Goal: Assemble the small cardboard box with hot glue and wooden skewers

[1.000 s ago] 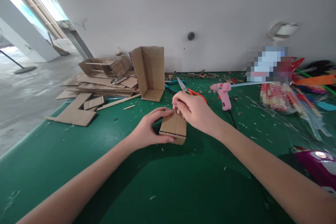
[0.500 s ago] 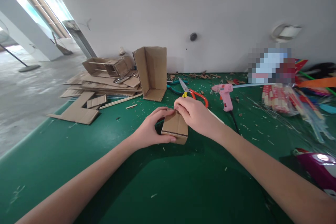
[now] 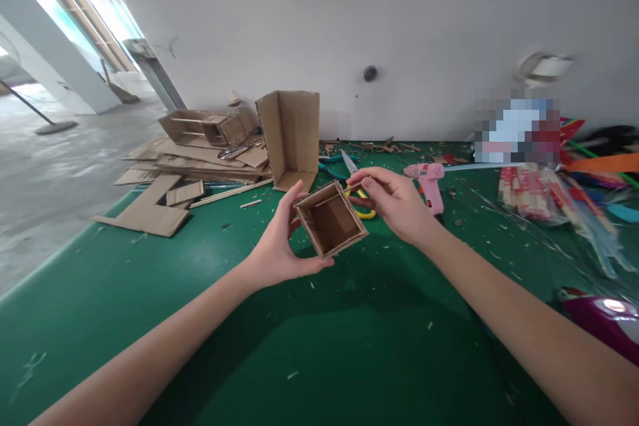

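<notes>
My left hand (image 3: pixel 279 239) grips a small cardboard box (image 3: pixel 333 223), fingers behind its left side and thumb under the lower edge. The box is tilted, its hollow side facing me, and a thin stick seems to cross inside near the upper wall. At the box's upper right edge, my right hand (image 3: pixel 392 203) has thumb and fingers pinched together; a thin brownish sliver shows there, too small to name. Behind that hand lie scissors, their blade (image 3: pixel 349 162) showing, and a yellow handle (image 3: pixel 368 214). A pink glue gun (image 3: pixel 430 188) lies to the right.
An upright folded cardboard piece (image 3: pixel 294 140) stands behind the box. Cardboard sheets (image 3: pixel 200 163) are stacked at the left, with a cutout piece (image 3: pixel 150 213) in front. Teal-handled pliers (image 3: pixel 332 168) lie near the wall. Bagged sticks (image 3: pixel 529 193) and a purple device (image 3: pixel 606 323) are at right.
The box has been turned so its hollow side faces me. My right hand has moved off its top to the right edge, and the yellow handle now shows more.
</notes>
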Tool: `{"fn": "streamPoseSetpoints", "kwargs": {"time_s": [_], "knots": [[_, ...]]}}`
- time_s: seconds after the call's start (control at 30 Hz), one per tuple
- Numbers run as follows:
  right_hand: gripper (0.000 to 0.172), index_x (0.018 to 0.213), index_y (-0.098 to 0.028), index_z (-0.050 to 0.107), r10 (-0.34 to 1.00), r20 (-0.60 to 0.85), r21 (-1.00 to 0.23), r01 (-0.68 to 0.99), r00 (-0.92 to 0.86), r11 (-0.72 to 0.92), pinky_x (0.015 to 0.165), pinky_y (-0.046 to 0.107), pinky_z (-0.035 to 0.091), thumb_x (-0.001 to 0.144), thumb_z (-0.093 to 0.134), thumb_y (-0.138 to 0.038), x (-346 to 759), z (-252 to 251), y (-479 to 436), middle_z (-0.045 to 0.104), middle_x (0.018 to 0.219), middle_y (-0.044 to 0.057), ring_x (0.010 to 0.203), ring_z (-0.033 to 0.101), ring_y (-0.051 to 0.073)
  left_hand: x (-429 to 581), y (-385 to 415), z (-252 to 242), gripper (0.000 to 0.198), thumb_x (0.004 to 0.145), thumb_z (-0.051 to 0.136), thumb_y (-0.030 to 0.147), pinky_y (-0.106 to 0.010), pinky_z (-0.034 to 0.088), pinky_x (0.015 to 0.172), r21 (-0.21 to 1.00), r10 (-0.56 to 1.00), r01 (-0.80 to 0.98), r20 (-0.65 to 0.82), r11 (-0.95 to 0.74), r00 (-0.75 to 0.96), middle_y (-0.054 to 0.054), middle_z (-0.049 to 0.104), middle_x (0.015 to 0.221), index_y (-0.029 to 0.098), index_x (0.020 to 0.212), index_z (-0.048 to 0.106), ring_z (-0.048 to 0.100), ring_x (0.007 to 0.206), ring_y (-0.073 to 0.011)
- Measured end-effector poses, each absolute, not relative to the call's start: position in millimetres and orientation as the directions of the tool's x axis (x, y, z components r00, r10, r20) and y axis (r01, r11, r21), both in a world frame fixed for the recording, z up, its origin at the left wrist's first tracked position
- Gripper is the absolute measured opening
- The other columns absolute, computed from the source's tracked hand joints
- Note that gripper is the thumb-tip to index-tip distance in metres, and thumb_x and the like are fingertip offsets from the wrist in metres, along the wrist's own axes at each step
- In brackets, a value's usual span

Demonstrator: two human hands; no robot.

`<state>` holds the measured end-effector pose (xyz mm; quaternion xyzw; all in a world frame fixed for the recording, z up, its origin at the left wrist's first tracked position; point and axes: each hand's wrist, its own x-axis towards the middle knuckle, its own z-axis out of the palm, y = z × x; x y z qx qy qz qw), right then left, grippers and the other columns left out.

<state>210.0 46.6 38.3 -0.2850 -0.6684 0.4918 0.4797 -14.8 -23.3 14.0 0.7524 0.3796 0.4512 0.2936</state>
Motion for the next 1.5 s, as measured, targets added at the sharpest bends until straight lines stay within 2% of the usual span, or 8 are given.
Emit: {"fn": "streamPoseSetpoints", "kwargs": {"time_s": [0.13,0.23,0.37,0.47,0.6,0.97,1.5], "knots": [[0.026,0.099,-0.023,0.066,0.865,0.352,-0.929,-0.017,-0.359,0.371,0.091,0.039,0.055,0.089,0.056,-0.045,208.1,33.5,45.0,0.064,0.103,0.004,0.095,0.065,0.017,-19.5,-19.7,11.9,0.09,0.068,0.08,0.03,-0.051,0.039,0.109,0.71,0.848,0.464,0.417,-0.529,0.329,-0.014,0.043,0.141,0.023,0.141,0.027,0.045,0.13,-0.0331],[0.032,0.102,-0.021,0.064,0.859,0.372,-0.893,0.118,-0.352,0.435,0.085,0.036,0.056,0.093,0.048,-0.048,208.9,35.3,42.4,0.066,0.102,0.006,0.091,0.067,0.017,-21.9,-15.2,7.3,0.086,0.065,0.081,0.03,-0.049,0.042,0.106,0.699,0.855,0.493,0.415,-0.518,0.312,-0.013,0.05,0.134,0.022,0.136,0.033,0.05,0.124,-0.0322],[0.037,0.099,-0.019,0.06,0.803,0.47,-0.714,0.377,-0.366,0.59,0.076,0.032,0.052,0.098,0.035,-0.045,211.7,36.5,38.9,0.067,0.094,0.006,0.081,0.066,0.016,-20.5,-13.1,-0.8,0.088,0.062,0.082,0.029,-0.047,0.045,0.103,0.736,0.854,0.434,0.427,-0.519,0.297,-0.014,0.054,0.13,0.021,0.135,0.033,0.054,0.12,-0.032],[0.036,0.094,-0.018,0.058,0.746,0.537,-0.581,0.469,-0.393,0.665,0.073,0.031,0.048,0.1,0.031,-0.041,212.8,35.7,37.4,0.065,0.086,0.006,0.078,0.063,0.016,-18.5,-13.1,-5.0,0.089,0.061,0.082,0.028,-0.045,0.046,0.103,0.753,0.846,0.389,0.438,-0.531,0.305,-0.013,0.055,0.13,0.021,0.135,0.033,0.055,0.12,-0.0311],[0.034,0.088,-0.019,0.054,0.718,0.544,-0.533,0.483,-0.433,0.695,0.07,0.03,0.043,0.101,0.029,-0.038,212.3,36.6,36.7,0.062,0.08,0.005,0.075,0.058,0.016,-17.3,-12.6,-7.4,0.088,0.061,0.083,0.028,-0.045,0.046,0.103,0.76,0.85,0.386,0.429,-0.523,0.307,-0.013,0.055,0.129,0.021,0.134,0.034,0.055,0.119,-0.0309],[0.024,0.082,-0.023,0.036,0.697,0.523,-0.529,0.455,-0.49,0.716,0.064,0.031,0.035,0.101,0.027,-0.033,209.1,37.8,34.5,0.047,0.076,0.002,0.071,0.045,0.016,-16.1,-14.4,-5.9,0.088,0.06,0.083,0.029,-0.046,0.049,0.098,0.745,0.86,0.432,0.407,-0.508,0.309,-0.014,0.054,0.128,0.022,0.133,0.034,0.058,0.114,-0.0319],[0.029,0.08,-0.023,0.037,0.736,0.495,-0.66,0.351,-0.461,0.664,0.062,0.031,0.036,0.102,0.026,-0.039,207.5,36.0,30.9,0.048,0.075,0.001,0.067,0.045,0.014,-14.1,-15.7,-6.8,0.088,0.06,0.083,0.028,-0.047,0.049,0.099,0.81,0.87,0.34,0.385,-0.478,0.309,-0.012,0.055,0.127,0.023,0.133,0.034,0.058,0.115,-0.0314]]}}
